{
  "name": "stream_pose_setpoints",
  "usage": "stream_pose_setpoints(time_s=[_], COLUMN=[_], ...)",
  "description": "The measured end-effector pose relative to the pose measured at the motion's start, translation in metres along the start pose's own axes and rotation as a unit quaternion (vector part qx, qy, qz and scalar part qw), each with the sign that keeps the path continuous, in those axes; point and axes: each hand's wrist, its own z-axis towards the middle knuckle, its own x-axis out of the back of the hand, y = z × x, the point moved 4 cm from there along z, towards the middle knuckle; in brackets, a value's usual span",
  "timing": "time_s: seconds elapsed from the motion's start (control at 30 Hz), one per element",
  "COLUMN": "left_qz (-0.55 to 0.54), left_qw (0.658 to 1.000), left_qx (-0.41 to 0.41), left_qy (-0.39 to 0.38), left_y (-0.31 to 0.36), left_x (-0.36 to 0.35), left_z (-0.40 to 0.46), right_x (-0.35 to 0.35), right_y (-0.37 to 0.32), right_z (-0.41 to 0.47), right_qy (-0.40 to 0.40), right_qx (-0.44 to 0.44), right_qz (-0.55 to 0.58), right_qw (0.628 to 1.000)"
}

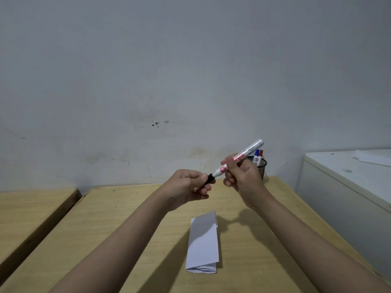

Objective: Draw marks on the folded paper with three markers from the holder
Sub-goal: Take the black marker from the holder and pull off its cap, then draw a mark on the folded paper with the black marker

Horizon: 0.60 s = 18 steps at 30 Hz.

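Note:
A white marker [243, 156] with red print is held tilted above the table, its black cap [210, 178] pointing down-left. My right hand [243, 178] grips the marker's barrel. My left hand [188, 186] pinches the black cap at the marker's lower end. The folded white paper [204, 242] lies flat on the wooden table [105, 229], below and between my hands. Behind my right hand stands the black mesh holder [261, 167] with a blue-capped marker [256, 155] and a red-capped marker [260, 155] upright in it.
A second wooden table [27, 212] stands to the left across a narrow gap. A white cabinet [347, 187] with a sheet of paper on top sits to the right. A grey wall runs along the back.

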Motion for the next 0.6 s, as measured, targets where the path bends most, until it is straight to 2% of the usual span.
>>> stream_pose_setpoints(time_s=[0.1, 0.2, 0.3, 0.37, 0.47, 0.6], left_qz=[-0.008, 0.137, 0.238, 0.330, 0.441, 0.476], left_qw=[0.999, 0.977, 0.946, 0.914, 0.870, 0.861], left_qx=[0.026, 0.020, 0.031, 0.046, 0.061, 0.066], left_qy=[0.037, 0.162, 0.219, 0.232, 0.210, 0.165], left_y=[-0.014, -0.034, -0.056, -0.068, -0.086, -0.102], left_x=[0.023, 0.055, 0.070, 0.076, 0.084, 0.084], left_z=[0.004, 0.013, 0.026, 0.037, 0.055, 0.071], right_x=[0.014, 0.025, 0.028, 0.031, 0.035, 0.038], right_y=[0.001, 0.009, 0.030, 0.043, 0.057, 0.070], right_z=[0.006, 0.010, 0.012, 0.013, 0.016, 0.018], right_qy=[0.006, 0.014, 0.018, 0.017, 0.022, 0.040], right_qx=[-0.012, 0.000, -0.004, -0.009, -0.012, -0.017], right_qz=[0.051, 0.010, -0.040, -0.058, -0.081, -0.090], right_qw=[0.999, 1.000, 0.999, 0.998, 0.996, 0.995])
